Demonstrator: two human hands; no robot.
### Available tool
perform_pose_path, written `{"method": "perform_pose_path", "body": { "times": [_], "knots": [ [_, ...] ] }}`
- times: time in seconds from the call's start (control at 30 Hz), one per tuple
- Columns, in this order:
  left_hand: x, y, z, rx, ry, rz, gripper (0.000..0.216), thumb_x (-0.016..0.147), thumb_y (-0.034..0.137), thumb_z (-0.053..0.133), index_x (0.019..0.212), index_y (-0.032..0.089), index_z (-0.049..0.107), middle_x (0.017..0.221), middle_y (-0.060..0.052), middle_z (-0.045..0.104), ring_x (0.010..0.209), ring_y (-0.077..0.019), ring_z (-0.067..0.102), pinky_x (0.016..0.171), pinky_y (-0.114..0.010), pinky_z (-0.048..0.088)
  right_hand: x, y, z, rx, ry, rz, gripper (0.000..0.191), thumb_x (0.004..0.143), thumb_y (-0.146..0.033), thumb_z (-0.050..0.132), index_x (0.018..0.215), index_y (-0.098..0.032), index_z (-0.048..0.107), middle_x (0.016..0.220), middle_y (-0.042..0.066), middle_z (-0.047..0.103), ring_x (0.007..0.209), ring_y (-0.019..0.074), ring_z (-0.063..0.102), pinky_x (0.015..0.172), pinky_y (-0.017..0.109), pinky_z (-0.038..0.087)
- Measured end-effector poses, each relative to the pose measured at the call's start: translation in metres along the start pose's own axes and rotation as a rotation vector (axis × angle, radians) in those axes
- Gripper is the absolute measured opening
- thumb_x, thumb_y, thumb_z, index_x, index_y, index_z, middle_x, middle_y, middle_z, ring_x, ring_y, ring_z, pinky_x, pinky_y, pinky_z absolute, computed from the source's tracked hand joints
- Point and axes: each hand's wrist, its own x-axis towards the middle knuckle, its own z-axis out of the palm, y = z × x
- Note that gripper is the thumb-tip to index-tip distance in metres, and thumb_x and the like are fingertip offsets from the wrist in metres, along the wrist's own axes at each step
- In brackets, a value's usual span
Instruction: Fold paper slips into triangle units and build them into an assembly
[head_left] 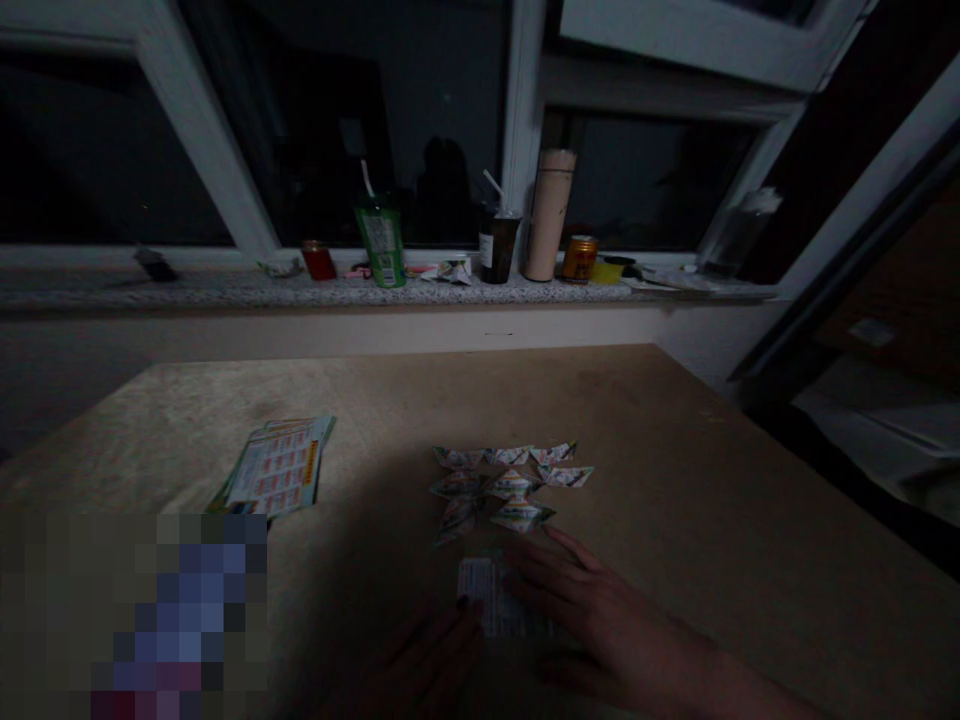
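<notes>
A small printed paper sheet (487,590) lies flat on the brown table (675,480) near its front edge. My right hand (592,610) rests on the sheet's right part with fingers stretched out flat. My left hand (427,660) touches the sheet's lower left edge with its fingertips; the hand is in deep shadow. Just beyond the sheet lie several small folded paper pieces (506,485), laid out in rows.
A stack of printed leaflets (277,468) lies at the table's left. A pixelated patch covers the lower left corner. On the stone windowsill (225,290) stand a green bottle (381,240), a dark cup (496,245), a tall beige cylinder (549,212) and cans (579,258).
</notes>
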Motion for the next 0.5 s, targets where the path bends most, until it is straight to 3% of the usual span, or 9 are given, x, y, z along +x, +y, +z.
{"method": "perform_pose_path", "body": {
  "times": [0.1, 0.23, 0.37, 0.5],
  "knots": [
    [0.003, -0.005, -0.011, -0.044, -0.019, 0.033, 0.054, 0.090, 0.015, 0.048, 0.143, 0.014, 0.032, 0.137, -0.006, 0.051, 0.127, -0.0162, 0.043, 0.107, -0.026, 0.031, -0.005, 0.000, 0.000, 0.011, -0.038, 0.001, 0.070, 0.083, -0.034, 0.061, 0.144, -0.021, 0.029, 0.149, 0.010, 0.031, 0.138, 0.0256, 0.024, 0.113, 0.049, 0.007],
    [0.002, -0.009, -0.002, -0.043, -0.067, 0.033, 0.054, 0.089, 0.018, 0.050, 0.141, 0.016, 0.036, 0.141, -0.007, 0.046, 0.127, -0.0196, 0.044, 0.107, -0.032, 0.032, -0.015, -0.005, -0.001, 0.011, -0.052, 0.033, 0.074, 0.078, -0.034, 0.066, 0.143, -0.025, 0.031, 0.149, 0.008, 0.031, 0.137, 0.0251, 0.027, 0.113, 0.049, 0.009],
    [0.000, -0.011, 0.005, -0.041, -0.097, -0.001, 0.064, 0.086, 0.019, 0.053, 0.144, 0.016, 0.027, 0.149, -0.008, 0.032, 0.132, -0.0224, 0.037, 0.108, -0.037, 0.030, -0.021, -0.014, -0.006, -0.036, -0.059, -0.004, 0.059, 0.084, -0.033, 0.059, 0.139, -0.024, 0.039, 0.144, 0.005, 0.041, 0.137, 0.0229, 0.027, 0.114, 0.048, 0.008],
    [-0.001, -0.014, -0.008, -0.078, -0.113, -0.038, 0.073, 0.082, 0.036, 0.060, 0.144, 0.015, 0.028, 0.150, -0.010, 0.030, 0.135, -0.0265, 0.030, 0.110, -0.043, 0.025, -0.019, -0.023, -0.012, -0.094, -0.043, -0.092, 0.042, 0.089, -0.032, 0.052, 0.130, -0.019, 0.050, 0.132, 0.006, 0.055, 0.134, 0.0203, 0.032, 0.115, 0.044, 0.006]
  ]
}}
